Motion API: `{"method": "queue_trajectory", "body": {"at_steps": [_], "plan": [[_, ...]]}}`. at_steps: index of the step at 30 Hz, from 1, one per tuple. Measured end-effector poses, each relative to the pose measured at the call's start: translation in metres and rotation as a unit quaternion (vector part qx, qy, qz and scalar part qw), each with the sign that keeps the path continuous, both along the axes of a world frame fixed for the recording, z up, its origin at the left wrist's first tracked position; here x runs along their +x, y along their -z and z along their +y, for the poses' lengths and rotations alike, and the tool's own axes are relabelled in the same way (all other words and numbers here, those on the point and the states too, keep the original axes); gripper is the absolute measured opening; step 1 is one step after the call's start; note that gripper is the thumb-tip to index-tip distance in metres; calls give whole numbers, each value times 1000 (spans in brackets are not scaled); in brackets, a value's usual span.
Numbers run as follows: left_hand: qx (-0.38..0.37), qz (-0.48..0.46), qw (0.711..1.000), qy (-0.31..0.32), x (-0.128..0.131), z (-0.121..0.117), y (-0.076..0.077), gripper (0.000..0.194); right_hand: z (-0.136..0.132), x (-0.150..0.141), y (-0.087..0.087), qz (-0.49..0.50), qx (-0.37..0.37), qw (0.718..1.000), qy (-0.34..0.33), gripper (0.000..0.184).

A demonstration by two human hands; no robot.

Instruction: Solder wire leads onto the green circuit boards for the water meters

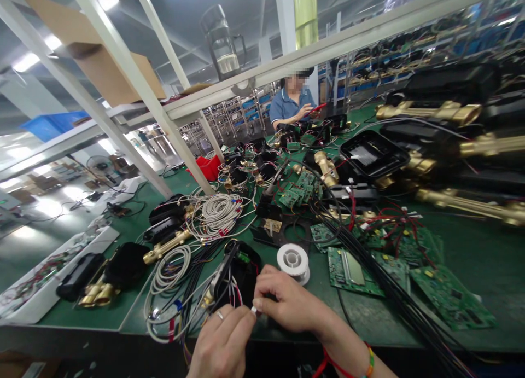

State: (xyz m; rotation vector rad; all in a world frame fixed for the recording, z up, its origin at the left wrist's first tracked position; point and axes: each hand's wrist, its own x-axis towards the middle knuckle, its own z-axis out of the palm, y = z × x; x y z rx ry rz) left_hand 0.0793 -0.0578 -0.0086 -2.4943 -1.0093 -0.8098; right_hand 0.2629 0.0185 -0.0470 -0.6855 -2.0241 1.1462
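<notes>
My left hand (pixel 223 339) and my right hand (pixel 289 301) meet at the front edge of the bench, fingers pinched. Between their fingertips shows a small white connector (pixel 254 310); both hands grip it, though its far side is hidden. Just behind them stands an open black meter housing (pixel 245 263), tilted, with a bit of green board inside. Thin red and white wires (pixel 235 291) run from the housing toward my left fingers. Beside my right hand, a white spool (pixel 292 262) touches or nearly touches the knuckles.
Coiled grey cables (pixel 217 214) lie left of centre. Green circuit boards (pixel 356 268) and a bundle of black cables (pixel 381 290) spread to the right. Brass-fitted meters (pixel 430 112) are stacked at far right. A shelf frame (pixel 287 63) crosses overhead; a co-worker (pixel 289 104) sits opposite.
</notes>
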Motion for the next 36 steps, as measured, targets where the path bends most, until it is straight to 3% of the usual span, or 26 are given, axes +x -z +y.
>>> {"method": "queue_trajectory", "body": {"at_steps": [12, 20, 25, 27, 30, 33, 36], "plan": [[-30, -20, 999, 13, -2, 0, 11, 31, 2, 1, 3, -9, -8, 1000, -9, 20], [-39, -24, 999, -4, -1, 1, 11, 32, -2, 0, 5, -11, 4, 1000, 10, 19], [-34, -98, 994, -34, 4, -4, 10, 26, -19, 7, -1, 19, 12, 999, 43, 32], [-22, -138, 989, -42, 8, -7, 14, 22, -32, 10, 4, 40, 7, 997, 71, 34], [-12, -224, 972, -72, 15, -12, 19, 18, -57, 9, 28, 88, -28, 984, 154, 38], [-141, -305, 938, -86, 25, -12, 18, 13, -83, 0, 57, 169, -105, 957, 213, 42], [-311, -353, 882, -16, 36, -8, 10, 25, -99, -12, 71, 235, -208, 937, 155, 56]]}}
